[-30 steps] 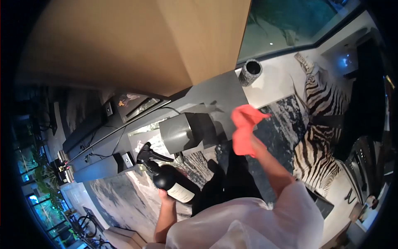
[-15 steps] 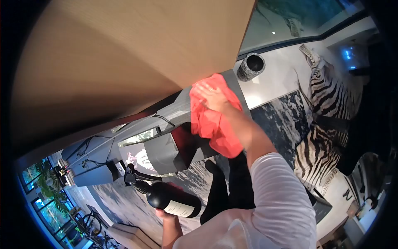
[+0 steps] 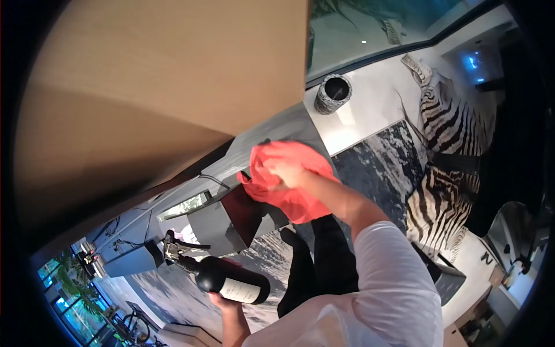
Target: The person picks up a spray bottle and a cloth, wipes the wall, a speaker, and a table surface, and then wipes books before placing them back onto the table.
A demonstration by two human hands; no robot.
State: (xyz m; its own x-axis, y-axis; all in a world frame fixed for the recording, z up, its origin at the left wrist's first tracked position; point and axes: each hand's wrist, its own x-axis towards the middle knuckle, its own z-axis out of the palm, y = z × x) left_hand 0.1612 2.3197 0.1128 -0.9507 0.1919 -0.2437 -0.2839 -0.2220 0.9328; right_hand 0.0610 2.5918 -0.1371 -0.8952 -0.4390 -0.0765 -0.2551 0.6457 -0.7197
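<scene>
A red cloth lies bunched on a grey surface under a wooden panel, and part of it drapes over the near edge. My right hand is on top of the cloth, gripping it; the fingers are slightly blurred. Lower down, my left hand holds a black spray bottle with a pale label and a trigger head. The bottle is tilted, its spray head toward the left. Most of the left hand's fingers are hidden behind it.
A dark box-like unit stands just left of the cloth, with a cable behind it. A speckled cylindrical container sits beyond the surface's end. A zebra hide and a dark patterned rug cover the floor at right.
My right hand has drawn the red cloth back along the grey surface, away from the wooden panel, and the cloth has bunched differently. The spray bottle stays in my left hand. The view has shifted slightly.
</scene>
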